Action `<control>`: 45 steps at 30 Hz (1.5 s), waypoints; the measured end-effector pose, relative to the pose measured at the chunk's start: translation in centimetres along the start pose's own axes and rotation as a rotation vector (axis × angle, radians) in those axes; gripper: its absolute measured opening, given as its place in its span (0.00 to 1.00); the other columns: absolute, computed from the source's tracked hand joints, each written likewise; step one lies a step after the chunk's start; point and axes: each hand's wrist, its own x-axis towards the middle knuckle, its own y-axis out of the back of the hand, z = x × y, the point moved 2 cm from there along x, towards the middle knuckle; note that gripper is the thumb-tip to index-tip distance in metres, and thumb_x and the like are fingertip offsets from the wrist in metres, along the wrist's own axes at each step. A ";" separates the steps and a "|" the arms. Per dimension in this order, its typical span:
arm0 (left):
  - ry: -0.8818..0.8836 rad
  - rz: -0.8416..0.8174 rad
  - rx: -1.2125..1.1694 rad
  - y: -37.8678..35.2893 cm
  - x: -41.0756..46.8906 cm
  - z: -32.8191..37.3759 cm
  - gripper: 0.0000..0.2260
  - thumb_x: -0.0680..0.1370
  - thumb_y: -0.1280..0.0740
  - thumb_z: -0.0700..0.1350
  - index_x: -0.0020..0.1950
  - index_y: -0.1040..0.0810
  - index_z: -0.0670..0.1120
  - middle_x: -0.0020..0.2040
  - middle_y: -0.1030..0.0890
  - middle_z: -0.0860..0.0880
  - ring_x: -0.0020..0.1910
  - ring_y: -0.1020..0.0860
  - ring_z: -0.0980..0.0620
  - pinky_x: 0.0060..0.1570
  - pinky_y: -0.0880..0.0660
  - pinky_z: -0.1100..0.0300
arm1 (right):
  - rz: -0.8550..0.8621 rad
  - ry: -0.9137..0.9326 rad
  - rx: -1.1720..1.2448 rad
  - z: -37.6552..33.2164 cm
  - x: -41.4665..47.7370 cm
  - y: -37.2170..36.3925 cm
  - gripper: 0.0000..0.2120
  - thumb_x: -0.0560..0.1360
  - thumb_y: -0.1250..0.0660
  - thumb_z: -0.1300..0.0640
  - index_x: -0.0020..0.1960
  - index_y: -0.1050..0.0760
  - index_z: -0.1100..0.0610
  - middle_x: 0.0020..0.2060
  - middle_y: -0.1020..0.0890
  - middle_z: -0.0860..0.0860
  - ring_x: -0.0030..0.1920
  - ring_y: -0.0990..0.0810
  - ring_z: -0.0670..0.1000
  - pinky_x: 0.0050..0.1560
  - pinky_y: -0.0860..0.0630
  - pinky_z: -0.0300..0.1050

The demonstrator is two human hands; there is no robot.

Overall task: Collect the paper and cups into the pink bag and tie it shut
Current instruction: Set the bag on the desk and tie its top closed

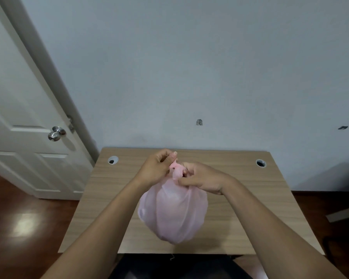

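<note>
The pink bag (173, 210) bulges full and round, held up over the middle of the wooden table (250, 188). Its neck is gathered and twisted into a narrow strand at the top. My left hand (157, 168) pinches the upper end of that strand between thumb and fingers. My right hand (201, 178) grips the neck just below, fingers curled round the twisted plastic. Pale shapes show faintly through the thin plastic; I cannot tell paper from cups. No loose paper or cups lie on the table.
The table has two round cable holes, one at the back left (113, 160) and one at the back right (260, 163). It stands against a pale wall. A white door with a metal knob (55, 133) is to the left, over dark wood floor.
</note>
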 end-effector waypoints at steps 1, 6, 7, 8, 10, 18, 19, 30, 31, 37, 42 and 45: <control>0.040 -0.028 -0.001 0.1 0.1 -0.5 0.17 0.86 0.32 0.55 0.50 0.18 0.41 0.41 0.20 0.45 0.39 0.27 0.48 0.43 0.28 0.53 | 0.034 -0.001 -0.071 0.2 0.1 -0.1 0.09 0.81 0.27 0.61 0.47 0.26 0.53 0.37 0.30 0.46 0.39 0.32 0.47 0.43 0.36 0.49; 0.137 -0.084 -0.086 0.2 -0.1 -1.9 0.16 0.87 0.32 0.51 0.50 0.19 0.39 0.37 0.25 0.43 0.31 0.29 0.51 0.36 0.29 0.58 | 0.219 0.008 -0.156 1.5 1.4 -1.0 0.21 0.83 0.29 0.40 0.45 0.22 0.57 0.33 0.23 0.47 0.34 0.25 0.47 0.40 0.30 0.48; 0.148 -0.077 -0.079 0.2 -0.2 -2.2 0.15 0.88 0.33 0.49 0.50 0.19 0.38 0.35 0.25 0.45 0.30 0.29 0.52 0.34 0.28 0.59 | 0.249 0.003 -0.164 1.7 1.6 -1.4 0.25 0.84 0.33 0.35 0.45 0.20 0.57 0.32 0.23 0.48 0.33 0.24 0.48 0.40 0.28 0.48; 0.161 -0.064 -0.058 0.2 -0.2 -2.6 0.14 0.88 0.34 0.47 0.50 0.20 0.38 0.34 0.24 0.46 0.30 0.28 0.52 0.34 0.28 0.61 | 0.276 0.003 -0.169 1.8 1.7 -1.7 0.30 0.85 0.37 0.31 0.43 0.21 0.57 0.31 0.24 0.48 0.32 0.24 0.49 0.40 0.27 0.48; 0.185 -0.051 -0.049 0.4 -0.3 -3.9 0.14 0.87 0.33 0.50 0.50 0.19 0.40 0.35 0.21 0.46 0.32 0.25 0.52 0.35 0.26 0.63 | 0.324 0.004 -0.193 2.4 2.1 -2.1 0.35 0.87 0.43 0.30 0.38 0.24 0.59 0.28 0.22 0.51 0.30 0.20 0.51 0.42 0.23 0.49; 0.226 0.250 0.124 1.4 -0.4 -11.0 0.15 0.85 0.30 0.51 0.40 0.16 0.47 0.34 0.16 0.55 0.32 0.22 0.60 0.39 0.28 0.59 | 0.460 -0.106 -0.544 7.4 5.1 -4.2 0.31 0.92 0.45 0.46 0.40 0.17 0.60 0.47 0.12 0.66 0.49 0.16 0.65 0.47 0.31 0.53; 0.235 0.292 0.169 1.6 -0.5 -11.9 0.15 0.85 0.30 0.50 0.40 0.16 0.46 0.36 0.15 0.52 0.35 0.19 0.56 0.40 0.28 0.57 | 0.474 -0.144 -0.583 8.2 5.3 -4.5 0.31 0.92 0.45 0.46 0.43 0.16 0.63 0.49 0.13 0.68 0.51 0.16 0.67 0.50 0.29 0.55; 0.300 0.451 0.417 5.8 -2.0 -19.1 0.15 0.85 0.31 0.45 0.38 0.24 0.51 0.42 0.12 0.46 0.46 0.16 0.43 0.41 0.32 0.57 | 0.452 -0.539 -0.807 12.5 5.1 -6.2 0.30 0.91 0.49 0.39 0.67 0.16 0.58 0.63 0.15 0.62 0.65 0.16 0.64 0.61 0.21 0.54; 0.258 0.451 0.421 5.9 -2.0 -18.9 0.16 0.85 0.32 0.45 0.38 0.26 0.52 0.40 0.14 0.49 0.44 0.17 0.43 0.41 0.31 0.55 | 0.477 -0.515 -0.871 12.3 5.4 -6.5 0.30 0.91 0.49 0.39 0.66 0.16 0.59 0.62 0.15 0.61 0.63 0.16 0.64 0.60 0.20 0.55; -0.001 0.229 0.112 4.9 -1.2 -13.4 0.14 0.90 0.42 0.51 0.51 0.26 0.45 0.47 0.13 0.48 0.38 0.16 0.46 0.36 0.22 0.52 | 0.705 -0.097 -0.963 9.7 7.5 -6.5 0.19 0.88 0.44 0.50 0.61 0.16 0.55 0.51 0.18 0.56 0.50 0.16 0.62 0.46 0.20 0.58; 0.095 0.166 -0.492 3.3 0.0 -11.0 0.18 0.89 0.41 0.53 0.53 0.26 0.38 0.46 0.15 0.37 0.37 0.18 0.45 0.38 0.21 0.58 | 0.692 -0.009 0.022 5.8 7.8 -6.6 0.26 0.92 0.44 0.45 0.48 0.17 0.61 0.48 0.10 0.50 0.49 0.12 0.53 0.52 0.20 0.47; 0.179 0.056 -0.773 3.2 0.3 -11.2 0.14 0.84 0.31 0.45 0.65 0.24 0.37 0.49 0.14 0.42 0.40 0.16 0.52 0.42 0.19 0.63 | 0.732 -0.043 0.427 5.1 8.0 -6.3 0.31 0.91 0.42 0.45 0.43 0.21 0.69 0.44 0.10 0.57 0.47 0.10 0.57 0.55 0.15 0.50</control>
